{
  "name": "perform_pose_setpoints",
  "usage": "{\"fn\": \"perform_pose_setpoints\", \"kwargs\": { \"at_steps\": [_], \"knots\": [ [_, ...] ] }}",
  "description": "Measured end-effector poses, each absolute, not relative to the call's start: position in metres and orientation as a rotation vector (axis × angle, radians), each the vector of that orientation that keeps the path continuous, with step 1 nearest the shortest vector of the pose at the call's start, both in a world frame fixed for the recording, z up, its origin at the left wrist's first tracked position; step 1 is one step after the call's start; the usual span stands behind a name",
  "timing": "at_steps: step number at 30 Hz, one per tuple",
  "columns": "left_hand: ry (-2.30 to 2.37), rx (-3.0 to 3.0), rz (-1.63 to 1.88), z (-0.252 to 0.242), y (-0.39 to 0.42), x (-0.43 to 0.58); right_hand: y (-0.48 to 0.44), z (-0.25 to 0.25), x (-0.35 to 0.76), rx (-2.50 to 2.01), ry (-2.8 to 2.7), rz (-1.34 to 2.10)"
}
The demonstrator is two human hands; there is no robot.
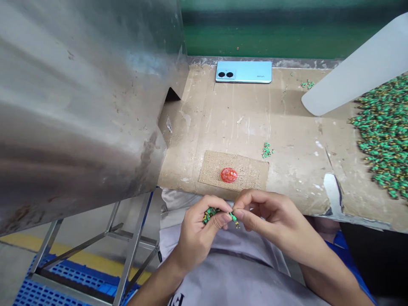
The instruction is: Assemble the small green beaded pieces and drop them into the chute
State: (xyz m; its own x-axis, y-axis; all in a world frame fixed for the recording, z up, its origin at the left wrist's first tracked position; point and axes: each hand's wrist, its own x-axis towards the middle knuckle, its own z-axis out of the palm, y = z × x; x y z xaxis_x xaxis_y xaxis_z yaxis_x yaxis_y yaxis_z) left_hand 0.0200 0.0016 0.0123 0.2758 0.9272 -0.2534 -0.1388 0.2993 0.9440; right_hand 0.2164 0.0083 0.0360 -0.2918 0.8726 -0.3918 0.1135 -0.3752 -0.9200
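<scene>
My left hand (204,223) curls around a handful of small green pieces with yellow and black ends (208,213). Its thumb and index finger pinch at one or more of the same pieces (234,219), which stick out from the fingertips. My right hand (264,214) meets it there, thumb and index finger pressed together at the same spot. What exactly the right fingertips grip is too small to tell. Just beyond both hands, a shiny red oval lump (229,175) rests on a rough brown cardboard piece (251,172). Tiny green bits (267,150) lie behind the cardboard.
A large heap of green pieces (387,136) covers the right of the brown-covered table (293,140). A white rounded panel (357,63) slants in above it. A light blue phone (247,72) lies at the back. A big metal sheet (83,97) blocks the left.
</scene>
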Motion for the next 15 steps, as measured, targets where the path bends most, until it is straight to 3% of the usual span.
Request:
{"fn": "perform_pose_setpoints", "kwargs": {
  "at_steps": [15],
  "knots": [
    [0.982,0.993,0.840,0.0129,-0.0023,0.0129,0.0029,0.0338,0.2113,-1.336,-1.363,1.652]
  ]
}}
